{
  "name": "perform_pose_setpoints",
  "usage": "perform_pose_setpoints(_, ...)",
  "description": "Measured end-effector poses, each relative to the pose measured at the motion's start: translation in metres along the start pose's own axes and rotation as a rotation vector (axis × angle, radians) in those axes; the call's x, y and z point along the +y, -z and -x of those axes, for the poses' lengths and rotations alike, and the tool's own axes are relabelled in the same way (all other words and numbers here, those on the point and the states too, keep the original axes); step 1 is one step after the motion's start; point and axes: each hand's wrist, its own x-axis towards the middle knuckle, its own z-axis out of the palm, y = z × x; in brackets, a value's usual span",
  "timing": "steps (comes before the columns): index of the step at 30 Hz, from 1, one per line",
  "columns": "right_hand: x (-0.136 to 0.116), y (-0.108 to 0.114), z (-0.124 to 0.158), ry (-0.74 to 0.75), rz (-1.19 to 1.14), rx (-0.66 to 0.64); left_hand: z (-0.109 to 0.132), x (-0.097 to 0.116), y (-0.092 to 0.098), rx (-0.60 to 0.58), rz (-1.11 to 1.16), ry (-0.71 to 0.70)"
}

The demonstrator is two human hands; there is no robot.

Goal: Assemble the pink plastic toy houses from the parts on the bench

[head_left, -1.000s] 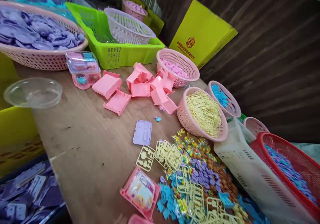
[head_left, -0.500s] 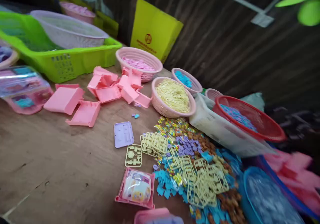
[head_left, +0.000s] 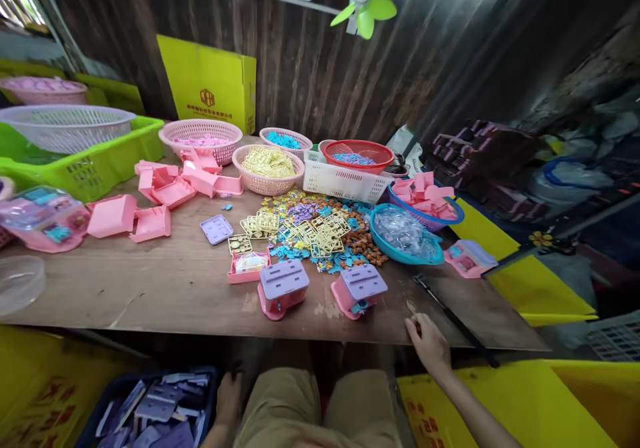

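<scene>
My right hand (head_left: 429, 347) rests at the table's front edge, fingers loosely bent and thumb apart, with nothing seen in it. A black rod (head_left: 455, 318) lies just right of it. My left hand (head_left: 229, 398) is low beside my left leg, next to a dark blue basket (head_left: 213, 395) of purple flat parts; its shaded fingers look apart and hold nothing visible. Two pink toy pieces with purple tops, one left (head_left: 284, 280) and one right (head_left: 361, 283), stand near the table's front. Behind the left one, a pink tray (head_left: 240, 276) holds a clear-wrapped packet.
Small loose parts and cream part frames (head_left: 325, 235) cover the middle of the table (head_left: 165, 295). Behind stand a pink basket (head_left: 265, 185), a red basket (head_left: 383, 158) and a white crate (head_left: 345, 185). A turquoise basket (head_left: 435, 255) holds clear bags. Yellow boxes (head_left: 480, 401) flank my legs.
My view has swung right and levelled, taking in more of the table's front and right side. Both hands and my legs are now in view; neither hand was before.
</scene>
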Motion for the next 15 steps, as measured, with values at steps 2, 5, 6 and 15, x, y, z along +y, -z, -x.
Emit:
perform_pose_setpoints(2, 0.001, 0.0, -0.003, 0.038, -0.071, 0.011, 0.012, 0.007, 0.007, 0.025, 0.06, -0.113)
perform_pose_setpoints(5, -0.005, 0.002, -0.014, 0.109, -0.164, 0.006, 0.028, 0.039, 0.026, 0.191, 0.194, -0.505)
perform_pose_setpoints(6, -0.01, 0.003, -0.02, 0.138, -0.191, -0.007, 0.032, 0.056, 0.034, 0.27, 0.211, -0.649)
perform_pose_setpoints(15, -0.066, -0.002, -0.085, 0.304, -0.46, -0.345, 0.005, 0.206, 0.077, 0.478, -0.293, -1.083)
